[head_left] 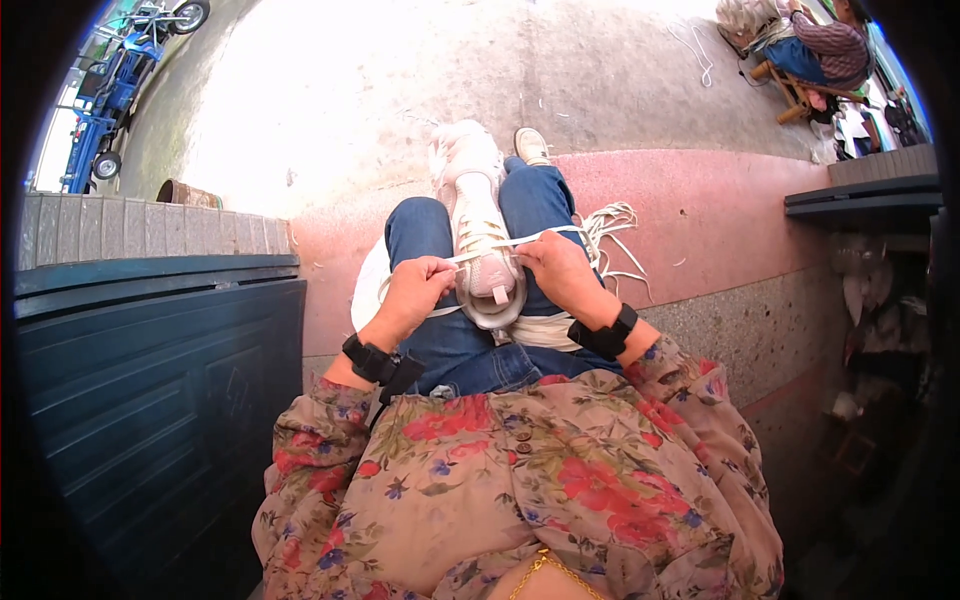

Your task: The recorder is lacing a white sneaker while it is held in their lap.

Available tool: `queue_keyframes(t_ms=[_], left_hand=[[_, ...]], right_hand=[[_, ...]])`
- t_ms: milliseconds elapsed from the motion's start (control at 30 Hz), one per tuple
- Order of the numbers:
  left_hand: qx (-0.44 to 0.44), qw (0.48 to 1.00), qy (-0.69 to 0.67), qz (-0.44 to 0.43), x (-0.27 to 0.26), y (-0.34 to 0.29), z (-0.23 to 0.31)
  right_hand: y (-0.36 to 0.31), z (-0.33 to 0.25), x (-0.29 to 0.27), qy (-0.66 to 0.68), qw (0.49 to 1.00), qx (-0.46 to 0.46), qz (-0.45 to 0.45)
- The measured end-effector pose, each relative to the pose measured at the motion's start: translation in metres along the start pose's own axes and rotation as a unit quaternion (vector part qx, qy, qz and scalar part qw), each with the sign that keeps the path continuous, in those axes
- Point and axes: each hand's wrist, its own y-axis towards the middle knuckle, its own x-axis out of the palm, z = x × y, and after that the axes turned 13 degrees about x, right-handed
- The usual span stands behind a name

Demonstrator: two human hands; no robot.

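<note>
Lap: pale sneaker lies on the jeans, heel toward the body.
Left hand: pinched on the white lace.
Right hand: pinched on the same lace, pulled taut across the sneaker.
Loose laces: on the floor beside the right knee.

The person wears a floral blouse, blue jeans and black wristbands.

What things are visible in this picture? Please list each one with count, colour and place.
sneaker: one, pale pink-white, on the lap
lace: one, white, stretched between both hands
loose laces: a bunch, white, on the ground by the right knee
door: one, dark teal, left
vehicle: one, blue, upper left
seated person: one, upper right
left hand: holds the lace
right hand: holds the lace
</note>
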Motion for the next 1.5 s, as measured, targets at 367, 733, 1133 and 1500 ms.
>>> queue_keyframes(t_ms=[367, 733, 1133, 1500], left_hand=[[0.152, 0.919, 0.345, 0.114, 0.014, 0.002, -0.012], [0.326, 0.800, 0.500, 0.060, 0.021, 0.010, -0.005], [0.382, 0.755, 0.528, 0.070, 0.038, 0.006, -0.017], [0.338, 0.720, 0.597, 0.105, 0.031, -0.006, -0.006]], right_hand=[[0.013, -0.012, 0.003, -0.205, 0.976, -0.073, 0.002], [0.018, -0.006, 0.007, -0.199, 0.973, -0.110, 0.043], [-0.004, -0.009, 0.008, -0.180, 0.978, -0.072, 0.080], [0.000, -0.016, 0.007, -0.187, 0.977, -0.095, 0.028]])
